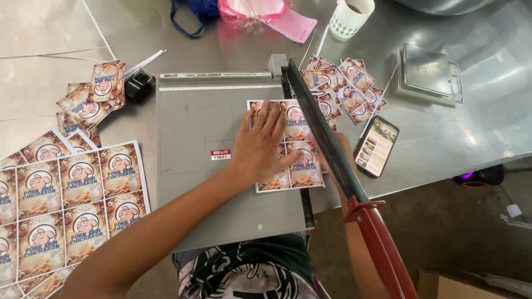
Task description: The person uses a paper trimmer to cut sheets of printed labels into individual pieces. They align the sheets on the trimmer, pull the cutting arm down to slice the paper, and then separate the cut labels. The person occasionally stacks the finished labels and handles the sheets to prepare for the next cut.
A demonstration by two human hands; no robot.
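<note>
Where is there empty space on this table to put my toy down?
Bare metal lies right of the phone, below the scale. The paper trimmer bed is bare left of the left hand. It is crowded by the cut labels behind the blade and the uncut label sheets far left.

One grey paper trimmer with one raised blade arm and one red handle; two hands, left and right. One label sheet on the trimmer bed, one large uncut sheet, two loose piles of cut labels, too overlapped to count singly. One phone, one paper cup, one small scale, one pink bag.
</note>
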